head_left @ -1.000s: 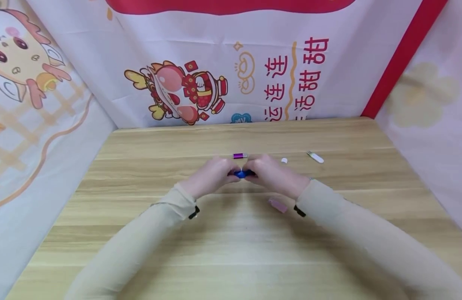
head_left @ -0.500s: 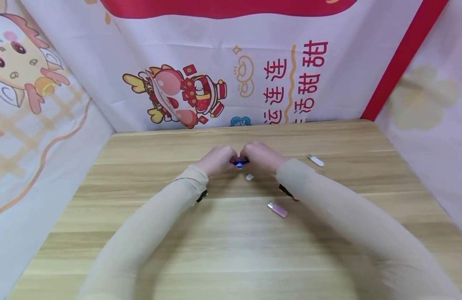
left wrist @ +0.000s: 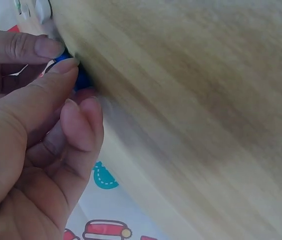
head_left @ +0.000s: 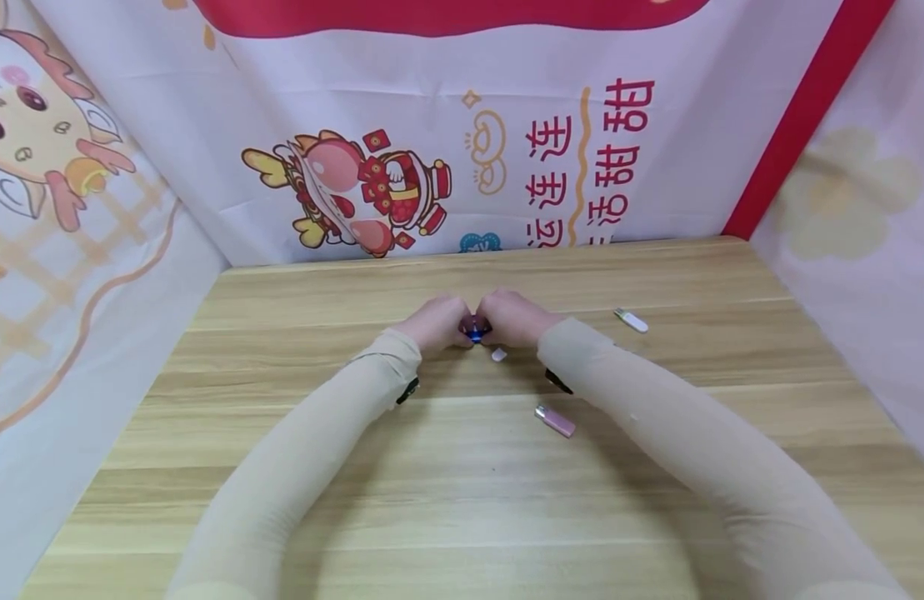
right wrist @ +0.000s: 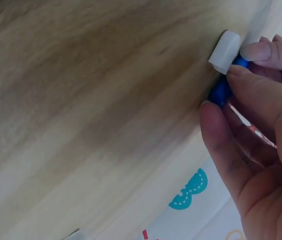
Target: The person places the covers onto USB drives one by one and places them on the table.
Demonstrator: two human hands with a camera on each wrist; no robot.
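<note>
Fingers and thumb of my left hand (head_left: 437,323) pinch one end of a small blue USB stick (head_left: 474,337). My right hand (head_left: 512,318) pinches the other end, fingertips close to the left ones. The right wrist view shows the blue USB stick (right wrist: 221,90) low over the table, much of it covered by fingers. Just in front of the hands lies a small white cap (head_left: 499,355). Something purple shows between the hands, too covered to make out.
On the wooden table (head_left: 402,467), a pink stick with a silver end (head_left: 555,421) lies nearer the person. A white USB stick (head_left: 631,320) lies to the right. A printed cloth (head_left: 402,92) hangs behind the table's far edge.
Both hands have moved farther from the person, still holding the blue USB stick. They now cover the purple stick's earlier spot. The white cap in front of them has come into view.
</note>
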